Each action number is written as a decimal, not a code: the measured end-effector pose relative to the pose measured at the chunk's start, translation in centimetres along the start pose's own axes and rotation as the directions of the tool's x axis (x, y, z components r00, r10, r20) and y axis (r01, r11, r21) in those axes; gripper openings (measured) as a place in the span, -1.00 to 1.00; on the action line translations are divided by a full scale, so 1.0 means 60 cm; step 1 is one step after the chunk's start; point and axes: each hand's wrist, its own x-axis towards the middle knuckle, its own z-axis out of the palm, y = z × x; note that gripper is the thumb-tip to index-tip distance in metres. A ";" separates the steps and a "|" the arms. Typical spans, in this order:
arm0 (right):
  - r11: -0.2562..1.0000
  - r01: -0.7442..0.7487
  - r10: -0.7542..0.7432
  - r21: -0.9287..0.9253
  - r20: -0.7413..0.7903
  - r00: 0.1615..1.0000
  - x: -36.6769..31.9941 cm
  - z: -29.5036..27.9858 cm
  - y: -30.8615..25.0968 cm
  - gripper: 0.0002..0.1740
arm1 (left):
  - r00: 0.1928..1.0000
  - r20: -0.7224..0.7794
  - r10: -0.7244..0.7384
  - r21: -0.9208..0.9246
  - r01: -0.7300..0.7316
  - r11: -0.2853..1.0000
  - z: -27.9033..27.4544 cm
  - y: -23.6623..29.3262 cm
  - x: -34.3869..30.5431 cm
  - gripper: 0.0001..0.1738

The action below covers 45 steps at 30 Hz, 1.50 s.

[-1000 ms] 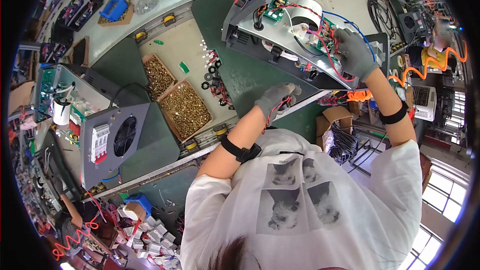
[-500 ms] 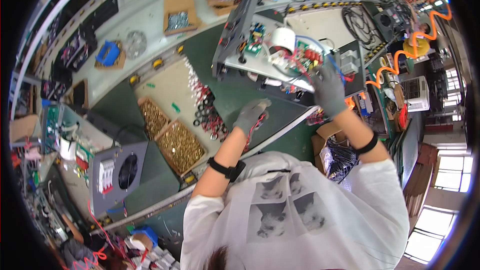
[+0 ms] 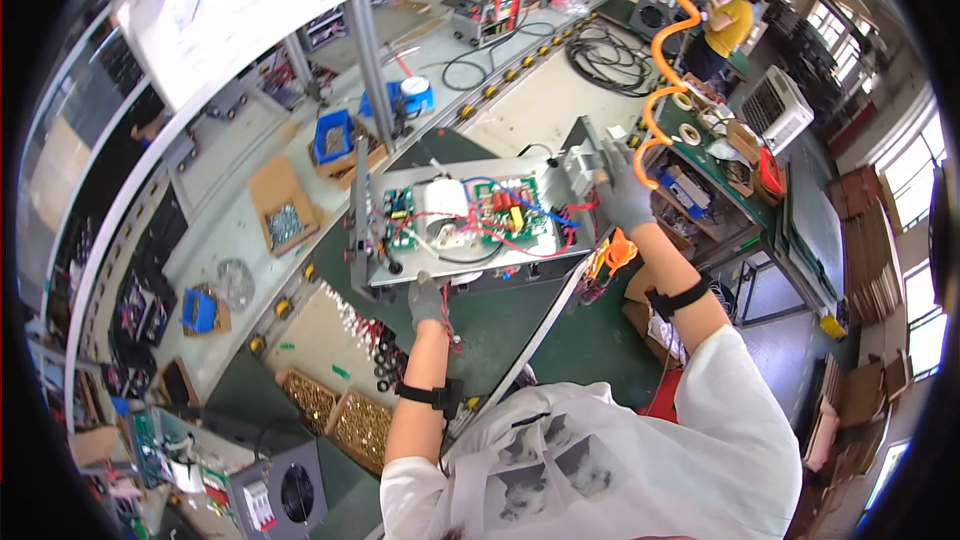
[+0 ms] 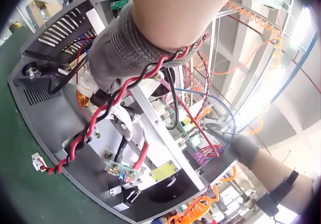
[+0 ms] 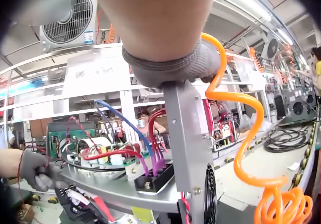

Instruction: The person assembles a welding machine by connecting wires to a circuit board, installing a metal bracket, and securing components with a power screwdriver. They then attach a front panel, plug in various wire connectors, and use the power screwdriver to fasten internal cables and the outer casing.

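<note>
An open grey machine chassis with green circuit boards, a white cylinder and coloured wires stands before me. My right hand, in a grey glove, grips the top of its upright end panel, beside a black terminal block. My gloved left hand is at the chassis's near long edge, among cables in the left wrist view. A twisted red-and-black wire with a white connector runs across that wrist. The left fingertips are hidden there, and I cannot tell what they hold.
A coiled orange hose hangs close to my right hand. Cardboard boxes of brass fasteners lie on the near left. A second chassis stands at lower left, and black cable lies coiled on the far bench.
My view has swung right and up. My left hand has moved forward to the chassis edge with the twisted wire. My right hand has gone from the inner wiring to the end panel.
</note>
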 end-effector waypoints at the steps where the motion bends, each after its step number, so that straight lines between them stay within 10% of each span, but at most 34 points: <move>1: 0.997 -0.042 0.031 0.065 0.153 0.988 0.011 -0.003 0.005 -0.41 | 1.000 0.016 0.013 0.009 -0.013 1.000 0.007 -0.009 0.011 -0.54; 6: 0.949 -0.217 0.052 0.230 0.563 0.825 0.054 -0.026 0.002 -0.41 | 0.956 -0.154 0.249 -0.122 -0.268 0.956 0.021 -0.045 0.035 -0.58; 14: 0.954 -0.283 0.185 0.097 0.554 0.811 -0.006 -0.074 -0.063 -0.53 | 0.869 -0.268 0.415 -0.067 -0.447 0.892 0.000 -0.028 0.116 -0.58; 16: 0.966 -0.256 0.187 0.044 0.564 0.805 -0.053 -0.090 -0.120 -0.49 | 0.873 -0.102 0.478 -0.091 -0.486 0.869 -0.029 0.018 0.147 -0.63; 18: 0.928 -0.356 0.221 0.107 0.611 0.760 -0.089 -0.094 -0.140 -0.35 | 0.902 -0.011 0.432 0.156 -0.425 0.892 -0.059 0.078 0.189 -0.63; 20: 0.965 -0.198 0.056 0.173 0.601 0.798 -0.156 -0.156 -0.233 -0.24 | 0.801 0.171 0.574 0.522 -0.568 0.636 -0.098 0.123 0.255 -0.60; 25: 0.883 -0.287 -0.032 0.372 0.656 0.754 -0.161 -0.203 -0.241 -0.29 | 0.900 0.187 0.393 0.643 -0.415 0.643 -0.098 0.207 0.155 -0.59; 26: 0.891 -0.330 0.018 0.313 0.701 0.713 -0.147 -0.208 -0.227 -0.33 | 0.794 0.303 0.527 0.653 -0.576 0.493 -0.126 0.183 0.190 -0.61; 27: 0.956 -0.223 0.090 0.191 0.532 0.842 -0.135 -0.206 -0.215 -0.41 | 0.656 0.416 0.630 0.635 -0.705 0.316 -0.160 0.156 0.222 -0.62; 30: 0.976 0.175 -0.196 0.131 0.162 0.967 -0.087 -0.169 -0.153 -0.43 | 0.812 0.474 0.341 0.571 -0.578 0.583 -0.178 0.134 0.071 -0.57; 33: 0.891 0.217 -0.355 0.399 0.315 0.880 -0.073 -0.127 -0.105 -0.50 | 0.775 0.616 0.143 0.580 -0.569 0.583 -0.170 0.079 -0.054 -0.48; 35: 0.843 0.207 -0.422 0.497 0.372 0.827 -0.073 -0.104 -0.099 -0.54 | 0.649 0.718 0.250 0.481 -0.723 0.495 -0.167 -0.034 -0.039 -0.24; 45: 0.704 0.122 -0.477 0.700 0.339 0.811 -0.080 -0.071 -0.091 -0.65 | 0.663 0.477 0.577 0.401 -0.748 0.529 -0.080 -0.173 -0.095 -0.58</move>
